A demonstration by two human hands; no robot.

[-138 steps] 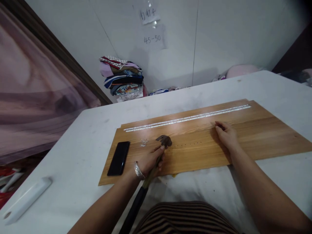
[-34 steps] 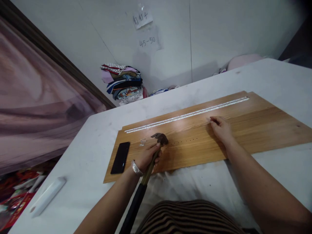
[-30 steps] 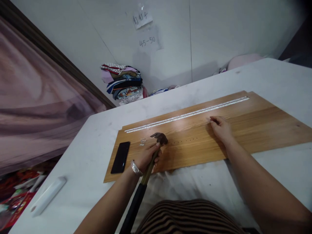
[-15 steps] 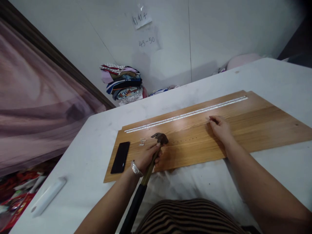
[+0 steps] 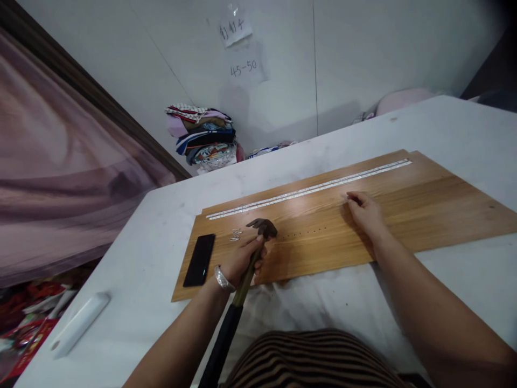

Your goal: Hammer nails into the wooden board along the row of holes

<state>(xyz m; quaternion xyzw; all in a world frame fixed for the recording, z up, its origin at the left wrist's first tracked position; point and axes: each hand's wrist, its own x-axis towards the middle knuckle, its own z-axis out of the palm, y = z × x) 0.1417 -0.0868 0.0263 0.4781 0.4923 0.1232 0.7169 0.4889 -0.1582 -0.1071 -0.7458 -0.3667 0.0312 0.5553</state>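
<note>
A claw hammer [image 5: 241, 293] is gripped near its head by my left hand [image 5: 243, 258], which wears a silver bracelet. Its dark metal head is over the wooden board [image 5: 315, 258]. My right hand [image 5: 367, 215] rests on the board further right, thumb and fingertips pinched; anything between them is too small to make out. A row of small dark dots [image 5: 307, 232] runs across the board between my hands. Several nails [image 5: 235, 235] lie left of the hammer head. Two long white marked strips [image 5: 309, 190] lie along the board's far side.
A black phone [image 5: 199, 260] lies on the board's left end. On the white table [image 5: 133, 269] is a white oblong object [image 5: 81, 325] at the lower left. Folded clothes [image 5: 205, 134] are stacked beyond the far edge. A pink curtain [image 5: 60, 161] hangs at the left.
My left hand and the hammer head have shifted slightly to the left. My right hand has stayed in place.
</note>
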